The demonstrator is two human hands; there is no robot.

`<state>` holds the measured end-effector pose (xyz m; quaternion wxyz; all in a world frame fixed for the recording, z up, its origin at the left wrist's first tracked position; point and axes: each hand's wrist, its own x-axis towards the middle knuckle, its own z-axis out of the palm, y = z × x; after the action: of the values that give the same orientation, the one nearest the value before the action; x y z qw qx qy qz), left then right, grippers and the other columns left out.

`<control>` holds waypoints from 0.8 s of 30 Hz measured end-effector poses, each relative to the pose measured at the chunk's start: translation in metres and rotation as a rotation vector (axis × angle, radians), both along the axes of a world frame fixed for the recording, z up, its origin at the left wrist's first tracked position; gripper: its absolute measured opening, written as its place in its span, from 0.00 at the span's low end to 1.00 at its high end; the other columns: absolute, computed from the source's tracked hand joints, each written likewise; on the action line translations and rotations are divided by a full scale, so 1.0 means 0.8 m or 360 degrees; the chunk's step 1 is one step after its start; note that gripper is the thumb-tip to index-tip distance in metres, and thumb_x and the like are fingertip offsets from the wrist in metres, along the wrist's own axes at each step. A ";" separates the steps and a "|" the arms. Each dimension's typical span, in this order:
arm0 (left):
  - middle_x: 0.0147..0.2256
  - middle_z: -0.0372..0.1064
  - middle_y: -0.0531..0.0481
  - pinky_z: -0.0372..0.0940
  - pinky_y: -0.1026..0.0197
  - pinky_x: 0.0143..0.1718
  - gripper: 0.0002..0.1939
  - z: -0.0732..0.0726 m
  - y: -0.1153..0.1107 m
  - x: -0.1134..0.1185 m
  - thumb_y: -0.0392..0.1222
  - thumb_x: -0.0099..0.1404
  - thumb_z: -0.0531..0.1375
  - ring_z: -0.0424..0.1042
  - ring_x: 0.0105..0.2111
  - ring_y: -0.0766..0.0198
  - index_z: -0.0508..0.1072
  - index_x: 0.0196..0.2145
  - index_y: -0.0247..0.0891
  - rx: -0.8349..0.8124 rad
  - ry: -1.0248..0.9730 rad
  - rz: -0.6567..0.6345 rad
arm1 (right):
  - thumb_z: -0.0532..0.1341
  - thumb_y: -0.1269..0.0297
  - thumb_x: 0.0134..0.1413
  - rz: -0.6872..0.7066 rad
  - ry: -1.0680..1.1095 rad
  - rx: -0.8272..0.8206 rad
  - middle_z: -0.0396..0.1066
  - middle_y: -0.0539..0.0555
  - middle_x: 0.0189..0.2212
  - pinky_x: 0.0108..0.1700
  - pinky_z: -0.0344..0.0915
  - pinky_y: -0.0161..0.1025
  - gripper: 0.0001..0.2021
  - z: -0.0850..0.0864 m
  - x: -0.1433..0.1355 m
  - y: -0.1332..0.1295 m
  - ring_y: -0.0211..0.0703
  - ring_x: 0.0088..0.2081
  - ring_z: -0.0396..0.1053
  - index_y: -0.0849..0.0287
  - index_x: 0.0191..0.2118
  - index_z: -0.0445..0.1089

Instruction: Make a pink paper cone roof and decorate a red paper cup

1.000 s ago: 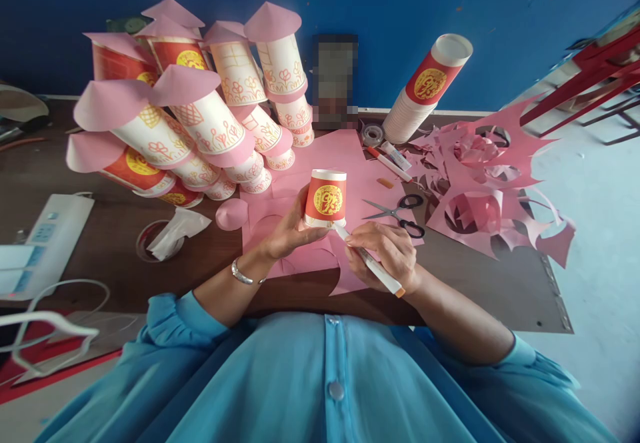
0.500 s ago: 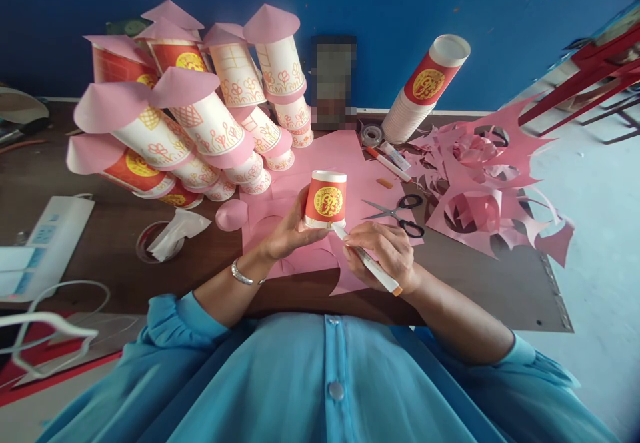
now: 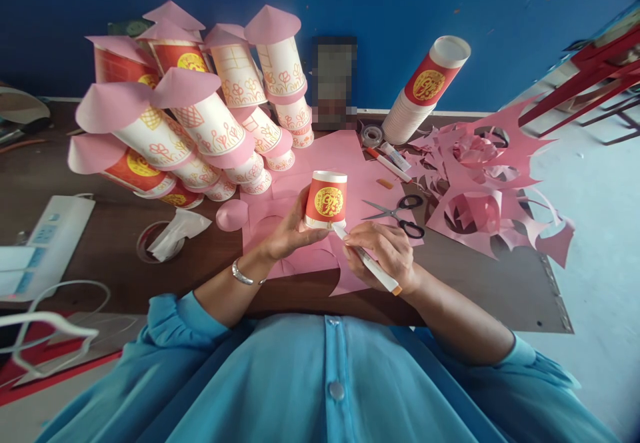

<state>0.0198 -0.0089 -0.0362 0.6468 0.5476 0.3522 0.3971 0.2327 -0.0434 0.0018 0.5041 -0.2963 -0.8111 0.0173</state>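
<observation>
My left hand (image 3: 291,230) is wrapped round a red-and-white paper cup (image 3: 327,200) with a yellow emblem, holding it over pink paper sheets (image 3: 320,156). Pinched in my right hand (image 3: 383,253) is a white marker (image 3: 377,272) with an orange end. Its tip touches the lower white band of the cup, near my left fingertips. Just beyond my right hand lie scissors (image 3: 395,215) with black handles, blades apart. A small pink paper cone (image 3: 232,216) rests left of my left hand.
Several paper-cup towers with pink cone roofs (image 3: 117,106) stand at the left. A tall cup stack (image 3: 407,116) rises at the back right, beside tape (image 3: 371,136), a red marker (image 3: 383,160) and a glue stick (image 3: 396,155). Pink paper scraps (image 3: 480,190) cover the right side.
Almost nothing differs. Both hands keep the same hold, and the marker tip stays at the cup's lower band. The whole view has shifted very slightly.
</observation>
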 end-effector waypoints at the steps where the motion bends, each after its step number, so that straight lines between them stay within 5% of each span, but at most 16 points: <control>1: 0.63 0.69 0.47 0.65 0.37 0.66 0.44 -0.001 0.000 0.000 0.53 0.60 0.74 0.66 0.66 0.40 0.63 0.69 0.54 -0.0003 -0.0003 -0.0001 | 0.62 0.74 0.65 -0.0006 0.0002 0.0001 0.78 0.47 0.29 0.29 0.77 0.35 0.08 0.000 0.000 0.000 0.40 0.27 0.79 0.53 0.45 0.68; 24: 0.61 0.70 0.47 0.68 0.38 0.63 0.42 -0.002 0.002 -0.001 0.51 0.61 0.74 0.69 0.62 0.41 0.64 0.68 0.53 0.0085 -0.0017 -0.0006 | 0.64 0.77 0.60 -0.0136 0.0000 -0.0021 0.78 0.47 0.28 0.27 0.73 0.35 0.12 0.007 0.000 -0.001 0.40 0.25 0.77 0.53 0.44 0.69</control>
<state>0.0192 -0.0073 -0.0382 0.6346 0.5633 0.3369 0.4080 0.2325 -0.0445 0.0071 0.5023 -0.3341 -0.7975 0.0010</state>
